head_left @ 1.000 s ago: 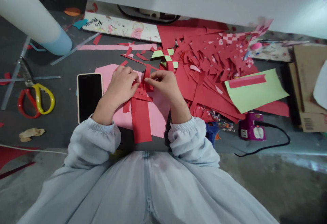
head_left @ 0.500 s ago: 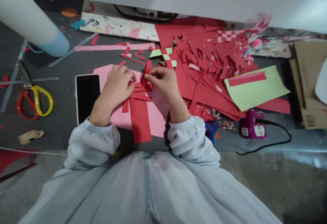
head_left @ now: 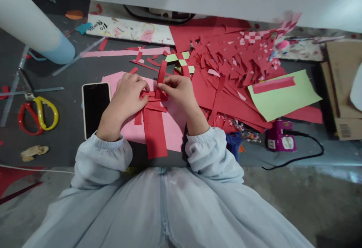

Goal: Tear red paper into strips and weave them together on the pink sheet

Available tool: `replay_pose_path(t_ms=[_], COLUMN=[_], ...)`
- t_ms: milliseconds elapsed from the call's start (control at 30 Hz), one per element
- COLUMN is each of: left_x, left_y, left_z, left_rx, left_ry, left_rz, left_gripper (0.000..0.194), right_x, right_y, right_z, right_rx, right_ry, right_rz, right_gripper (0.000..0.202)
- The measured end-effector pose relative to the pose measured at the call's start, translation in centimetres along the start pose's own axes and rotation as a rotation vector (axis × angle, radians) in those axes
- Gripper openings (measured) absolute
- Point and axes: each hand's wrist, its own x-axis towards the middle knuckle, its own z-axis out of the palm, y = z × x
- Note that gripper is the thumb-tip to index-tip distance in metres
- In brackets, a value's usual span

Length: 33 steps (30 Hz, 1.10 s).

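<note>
My right hand (head_left: 181,91) pinches an upright red paper strip (head_left: 161,75) between thumb and forefinger. Opposite it, my left hand (head_left: 128,95) has its fingers curled, thumb and forefinger closed on the left end of some crossing red paper strips (head_left: 154,105). These lie on a pink paper sheet (head_left: 173,136). A wider red paper piece (head_left: 155,134) runs from the strips down past the sheet's near edge. My fingers hide part of where the strips cross.
Left of the sheet lie a phone (head_left: 97,108) and scissors (head_left: 38,114); a white bottle (head_left: 42,25) stands behind. Red paper cuttings (head_left: 229,63) pile up to the right, with a green sheet (head_left: 278,102), a purple box (head_left: 279,138) and cardboard (head_left: 345,85).
The red strip in my right hand now stands a little taller above the fingers. My right hand has shifted slightly left; my left hand keeps its place on the strips.
</note>
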Motion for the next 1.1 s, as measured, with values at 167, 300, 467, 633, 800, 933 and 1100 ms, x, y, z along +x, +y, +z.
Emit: replay_pose_path(t_ms=[167,300,467,633,800,933,1100], left_x=[0.0,0.1,0.2,0.7,1.0,1.1,1.3], left_y=[0.0,0.2,0.1,0.1,0.7,1.0,0.8], left_z=[0.0,-0.1,0.3,1.0,1.3,1.2,1.2], left_rx=[0.006,0.001,-0.002,-0.043,-0.171,-0.269,-0.287], left_ry=[-0.023,-0.047,-0.008,0.06,0.06,0.073,0.048], left_rz=[-0.006,-0.03,-0.017,-0.009,-0.034,0.007,0.079], left_gripper=[0.017,0.02,0.024,0.036,0.029,0.02,0.026], right_x=[0.1,0.3,0.2,-0.3,-0.4,-0.3,-0.4], right_y=[0.6,0.9,0.7,-0.2,-0.5,-0.5,-0.8], right_z=[0.2,0.2,-0.1,-0.6,-0.7,-0.6,-0.5], right_rx=[-0.003,0.034,0.149,0.238,0.286,0.309,0.29], right_ry=[-0.021,-0.012,-0.049,-0.068,-0.11,-0.13,-0.158], right_rz=[0.016,0.021,0.024,-0.017,-0.013,-0.002,-0.03], right_gripper=[0.013,0.014,0.015,0.027,0.035,0.038,0.038])
